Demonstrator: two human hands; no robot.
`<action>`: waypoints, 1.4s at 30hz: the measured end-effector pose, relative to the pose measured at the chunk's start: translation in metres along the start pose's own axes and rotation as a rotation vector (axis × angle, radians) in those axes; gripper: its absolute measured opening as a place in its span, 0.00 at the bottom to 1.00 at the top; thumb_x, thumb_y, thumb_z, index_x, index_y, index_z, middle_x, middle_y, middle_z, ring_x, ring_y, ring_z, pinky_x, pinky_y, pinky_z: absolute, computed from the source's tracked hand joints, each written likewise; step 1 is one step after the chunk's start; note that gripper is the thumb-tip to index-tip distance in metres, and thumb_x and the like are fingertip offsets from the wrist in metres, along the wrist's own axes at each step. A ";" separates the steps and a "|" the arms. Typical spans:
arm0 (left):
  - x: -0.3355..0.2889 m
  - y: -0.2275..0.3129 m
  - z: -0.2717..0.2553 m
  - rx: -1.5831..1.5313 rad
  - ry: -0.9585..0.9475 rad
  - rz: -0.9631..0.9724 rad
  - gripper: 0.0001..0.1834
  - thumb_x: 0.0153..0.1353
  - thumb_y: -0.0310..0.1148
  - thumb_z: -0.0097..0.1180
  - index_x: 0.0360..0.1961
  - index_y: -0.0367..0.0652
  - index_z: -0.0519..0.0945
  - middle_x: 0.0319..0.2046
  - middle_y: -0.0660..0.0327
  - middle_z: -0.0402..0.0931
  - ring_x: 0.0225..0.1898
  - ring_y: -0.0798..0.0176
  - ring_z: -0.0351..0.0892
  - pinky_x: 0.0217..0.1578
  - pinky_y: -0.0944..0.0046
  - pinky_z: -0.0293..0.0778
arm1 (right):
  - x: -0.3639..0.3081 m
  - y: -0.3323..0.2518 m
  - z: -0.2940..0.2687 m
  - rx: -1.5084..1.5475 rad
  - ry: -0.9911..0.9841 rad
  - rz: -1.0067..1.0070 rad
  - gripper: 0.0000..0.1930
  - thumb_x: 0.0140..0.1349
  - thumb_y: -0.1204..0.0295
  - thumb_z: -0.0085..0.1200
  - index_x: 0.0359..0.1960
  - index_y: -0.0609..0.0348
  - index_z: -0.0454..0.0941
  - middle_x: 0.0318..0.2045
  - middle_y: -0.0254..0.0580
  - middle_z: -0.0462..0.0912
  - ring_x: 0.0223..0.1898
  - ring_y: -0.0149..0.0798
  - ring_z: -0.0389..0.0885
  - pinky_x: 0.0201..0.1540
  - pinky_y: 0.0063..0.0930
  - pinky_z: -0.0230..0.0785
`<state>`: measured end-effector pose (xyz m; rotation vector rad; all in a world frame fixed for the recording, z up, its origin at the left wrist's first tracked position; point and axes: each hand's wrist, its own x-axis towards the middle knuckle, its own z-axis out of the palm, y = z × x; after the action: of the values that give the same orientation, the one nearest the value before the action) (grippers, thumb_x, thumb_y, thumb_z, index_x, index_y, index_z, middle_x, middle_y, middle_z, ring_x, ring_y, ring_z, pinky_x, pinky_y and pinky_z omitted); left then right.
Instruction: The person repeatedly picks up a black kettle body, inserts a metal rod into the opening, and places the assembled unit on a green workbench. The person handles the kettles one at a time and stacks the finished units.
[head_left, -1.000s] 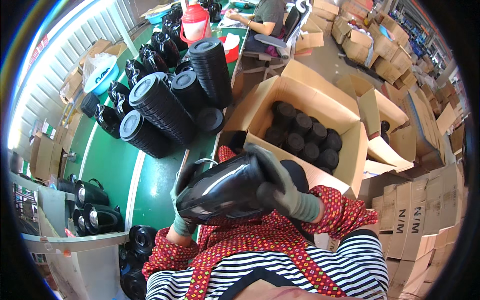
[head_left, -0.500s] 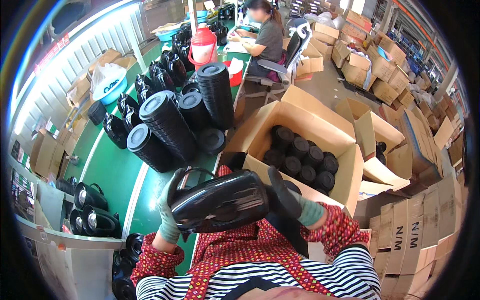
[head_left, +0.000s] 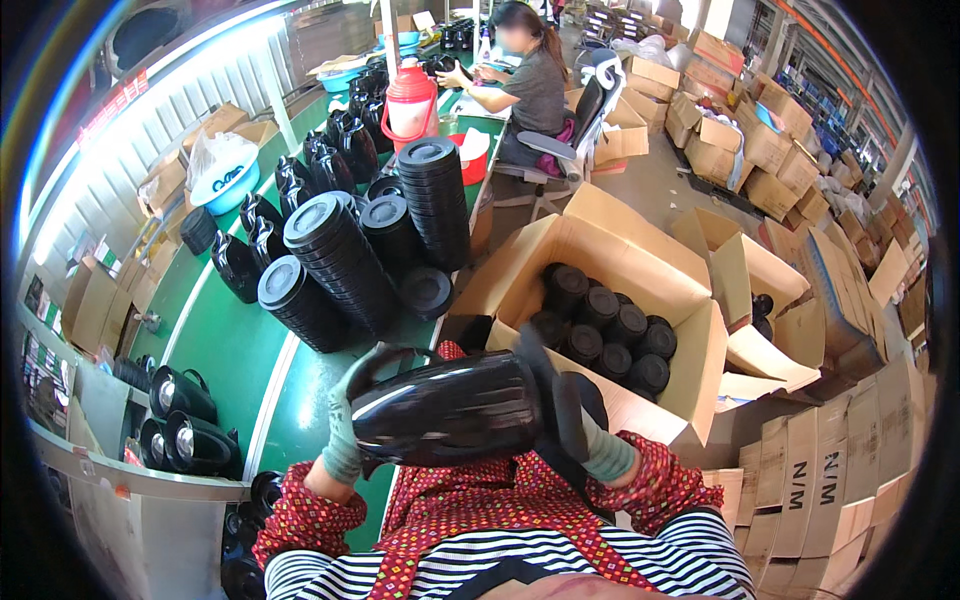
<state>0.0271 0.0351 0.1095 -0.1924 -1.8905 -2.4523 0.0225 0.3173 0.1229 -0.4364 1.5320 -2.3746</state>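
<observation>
A glossy black jug body [head_left: 450, 408], like a vacuum-flask shell, lies sideways in front of my chest. My left hand [head_left: 347, 412], in a grey-green glove, is closed round its left end near the handle. At the other end my right hand [head_left: 567, 405], in a similar glove with a dark palm, presses against the round end; whether a separate black base piece sits there I cannot tell. On the green table beyond stand tall stacks of round black discs [head_left: 345, 265], with a single disc [head_left: 427, 292] by the table's edge.
An open carton [head_left: 640, 255] holding several black cylinders stands right of the table. More jug bodies [head_left: 235, 267], a red-lidded jug [head_left: 410, 105] and a blue basin [head_left: 225, 180] sit farther back. Flattened cartons [head_left: 830, 470] lean at right. A co-worker [head_left: 530, 95] sits at the table's far end.
The jug body has shifted slightly right and turned nearer level. My right hand has turned about its end, fingers now more upright. The co-worker's hands have lifted.
</observation>
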 end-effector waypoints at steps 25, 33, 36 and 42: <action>-0.028 -0.082 0.001 -0.234 -0.516 -0.299 0.35 0.66 0.29 0.68 0.73 0.42 0.68 0.68 0.50 0.73 0.66 0.53 0.77 0.66 0.52 0.77 | 0.009 -0.025 -0.017 -0.965 -0.511 -0.649 0.59 0.40 0.39 0.77 0.76 0.46 0.67 0.77 0.74 0.51 0.75 0.78 0.53 0.73 0.69 0.50; 0.006 -0.095 -0.048 0.169 -0.178 0.038 0.32 0.63 0.36 0.67 0.64 0.30 0.74 0.55 0.49 0.84 0.48 0.53 0.89 0.57 0.56 0.83 | 0.002 0.056 -0.017 -0.216 0.191 -0.345 0.36 0.75 0.51 0.52 0.75 0.62 0.62 0.73 0.52 0.67 0.71 0.47 0.69 0.71 0.43 0.64; 0.002 -0.045 -0.009 0.013 0.042 -0.142 0.32 0.75 0.53 0.42 0.59 0.34 0.80 0.50 0.50 0.86 0.49 0.54 0.88 0.56 0.55 0.82 | -0.001 0.069 -0.025 0.036 0.231 -0.151 0.31 0.81 0.55 0.42 0.76 0.62 0.61 0.71 0.45 0.71 0.68 0.39 0.74 0.70 0.36 0.66; 0.027 0.004 -0.008 1.089 -0.083 0.128 0.16 0.58 0.32 0.68 0.47 0.39 0.87 0.48 0.51 0.87 0.48 0.51 0.88 0.52 0.54 0.82 | -0.003 0.114 -0.051 -0.138 0.331 -0.043 0.29 0.80 0.64 0.46 0.76 0.67 0.59 0.71 0.50 0.70 0.73 0.43 0.68 0.76 0.36 0.58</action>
<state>0.0003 0.0274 0.1150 -0.3332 -2.7794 -1.0667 0.0129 0.3152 -0.0021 -0.1059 1.8523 -2.4776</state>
